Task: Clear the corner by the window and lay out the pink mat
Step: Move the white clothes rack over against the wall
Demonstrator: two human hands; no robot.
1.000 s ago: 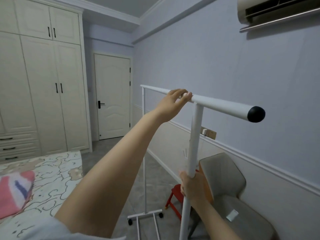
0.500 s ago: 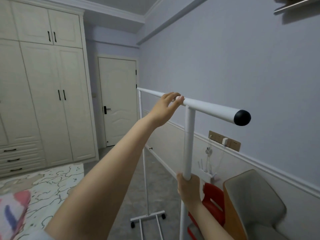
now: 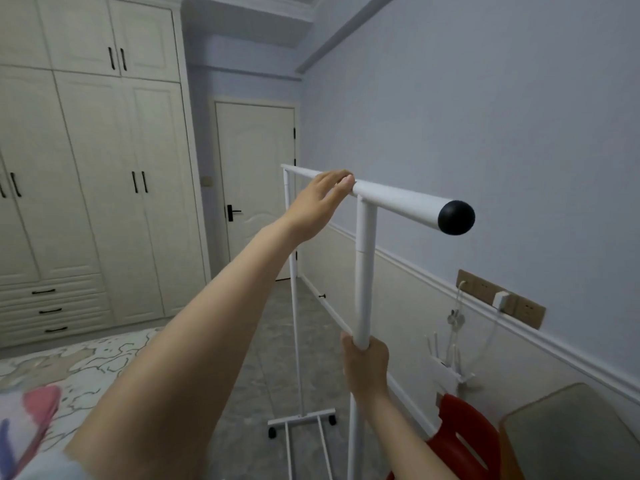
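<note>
A: Start at the hands. What are they doing?

B: The left hand [image 3: 320, 199] lies over the top rail [image 3: 398, 199] of the white clothes rack [image 3: 363, 271], fingers curled over the tube from above, the palm behind it. The right hand [image 3: 365, 362] is wrapped round the near upright post [image 3: 366, 265], lower down, thumb and fingers closed about it.

A: Why two grips at different heights?

B: My reading is control — a tall, light frame on castors [image 3: 272, 433] tips easily, so one hand high steers the rail while the other low on the post keeps it plumb and drives it along the floor.

A: And the rack itself?

B: Empty of clothes, standing just beside the lilac wall [image 3: 485, 116], its length running toward the door [image 3: 256, 188]. The black end cap [image 3: 456, 217] points back at the camera.

A: What sits around it?

B: A red stool [image 3: 464, 434] and a grey chair [image 3: 571, 434] low on the right, near the rack's foot; a socket strip [image 3: 502, 299] with a charger plugged in above them. Wardrobes [image 3: 97, 185] on the left, a patterned rug [image 3: 86, 368] at the lower left.

A: The pink mat?

B: I can't place it. There is a blurred pink shape [image 3: 41, 403] at the bottom left, but whether that is the mat I cannot tell. The window is out of view too, so I judge the clearing step is under way and laying out hasn't begun.
</note>
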